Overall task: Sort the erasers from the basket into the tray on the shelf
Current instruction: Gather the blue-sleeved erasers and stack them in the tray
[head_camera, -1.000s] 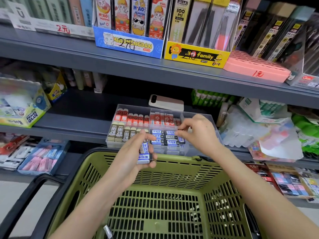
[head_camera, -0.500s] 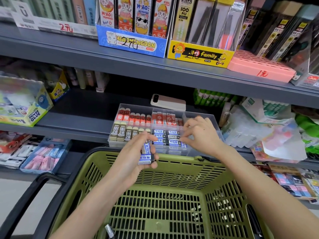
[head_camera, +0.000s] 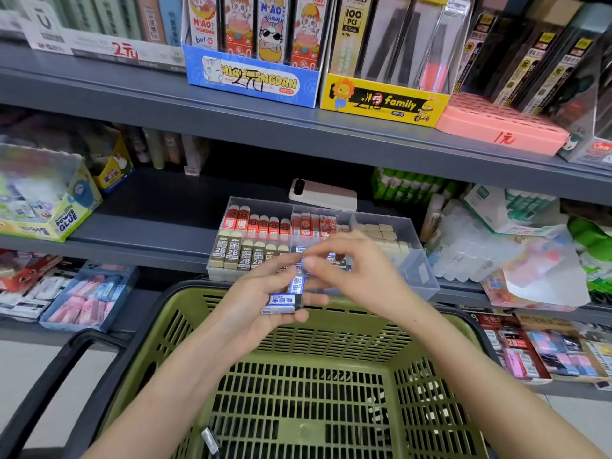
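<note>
Blue-labelled erasers (head_camera: 281,303) clamped in left hand (head_camera: 251,309), right hand (head_camera: 357,276) pinching 1; "2B" erasers (head_camera: 231,251) behind.

Bright, even overhead light; the shelf (head_camera: 298,134) casts deep shadow beneath. Wide-angle bending curves the edges. Right hand (head_camera: 357,276) is motion-blurred; side goods look soft.
</note>
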The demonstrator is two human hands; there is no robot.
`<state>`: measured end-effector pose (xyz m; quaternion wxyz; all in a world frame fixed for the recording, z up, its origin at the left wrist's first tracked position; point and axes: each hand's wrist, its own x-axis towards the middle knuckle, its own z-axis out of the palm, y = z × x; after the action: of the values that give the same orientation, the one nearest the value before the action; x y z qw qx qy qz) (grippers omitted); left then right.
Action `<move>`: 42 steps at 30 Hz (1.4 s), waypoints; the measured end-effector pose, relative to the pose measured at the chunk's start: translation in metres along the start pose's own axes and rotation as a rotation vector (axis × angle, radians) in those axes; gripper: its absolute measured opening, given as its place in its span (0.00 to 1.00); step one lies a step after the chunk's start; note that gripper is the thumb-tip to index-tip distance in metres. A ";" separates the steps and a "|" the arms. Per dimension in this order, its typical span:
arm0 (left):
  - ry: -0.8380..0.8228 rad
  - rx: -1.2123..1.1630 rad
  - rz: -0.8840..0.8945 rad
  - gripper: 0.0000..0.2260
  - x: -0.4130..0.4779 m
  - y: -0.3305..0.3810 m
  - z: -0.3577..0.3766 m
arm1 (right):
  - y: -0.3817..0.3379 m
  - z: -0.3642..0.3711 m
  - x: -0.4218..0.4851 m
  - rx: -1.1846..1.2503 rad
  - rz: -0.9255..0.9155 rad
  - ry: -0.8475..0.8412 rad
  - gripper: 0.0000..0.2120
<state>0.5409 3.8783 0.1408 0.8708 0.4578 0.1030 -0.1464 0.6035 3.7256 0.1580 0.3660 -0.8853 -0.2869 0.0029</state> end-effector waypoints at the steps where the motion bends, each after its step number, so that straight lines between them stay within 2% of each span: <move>1: -0.010 0.009 0.002 0.18 0.000 0.000 0.001 | -0.005 0.002 -0.001 0.015 -0.012 -0.075 0.06; 4: -0.034 0.021 -0.009 0.17 -0.002 0.000 0.000 | -0.009 -0.001 0.001 0.131 0.018 -0.149 0.02; 8: 0.008 0.025 0.001 0.13 -0.003 0.001 -0.007 | -0.005 -0.007 0.002 0.390 0.118 -0.208 0.06; 10: 0.062 0.009 0.021 0.12 -0.003 0.003 -0.010 | 0.002 -0.005 0.004 0.477 0.185 -0.119 0.08; 12: 0.126 -0.046 0.052 0.16 -0.003 0.007 -0.015 | 0.012 -0.002 0.009 0.527 0.305 0.083 0.09; 15: 0.186 -0.111 0.100 0.20 -0.004 0.013 -0.023 | 0.025 0.009 0.014 0.400 0.404 0.236 0.10; 19: 0.208 -0.169 0.142 0.24 -0.002 0.018 -0.029 | 0.028 0.031 0.013 0.188 0.422 0.225 0.06; 25: 0.212 -0.154 0.158 0.14 -0.002 0.019 -0.032 | 0.027 0.030 0.014 -0.269 0.285 0.073 0.11; 27: 0.218 -0.142 0.172 0.13 -0.003 0.019 -0.029 | 0.031 0.023 0.015 -0.306 0.255 0.015 0.12; 29: 0.219 -0.091 0.181 0.11 -0.004 0.020 -0.025 | 0.038 0.009 0.017 -0.300 0.250 0.063 0.12; 31: 0.216 -0.016 0.196 0.14 -0.005 0.020 -0.022 | 0.048 -0.008 0.018 -0.325 0.248 0.153 0.11; 33: 0.218 0.059 0.210 0.18 -0.005 0.018 -0.020 | 0.059 -0.018 0.016 -0.369 0.211 0.167 0.10; 38: 0.302 0.283 0.276 0.16 -0.002 0.009 -0.016 | 0.067 -0.006 0.008 -0.619 -0.021 0.053 0.10; 42: 0.314 0.359 0.316 0.13 0.003 0.003 -0.014 | 0.067 0.000 0.009 -0.648 -0.012 -0.023 0.14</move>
<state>0.5438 3.8913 0.1342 0.7613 0.6320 0.1363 0.0480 0.6446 3.6917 0.1165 0.0619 -0.9540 -0.2820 -0.0806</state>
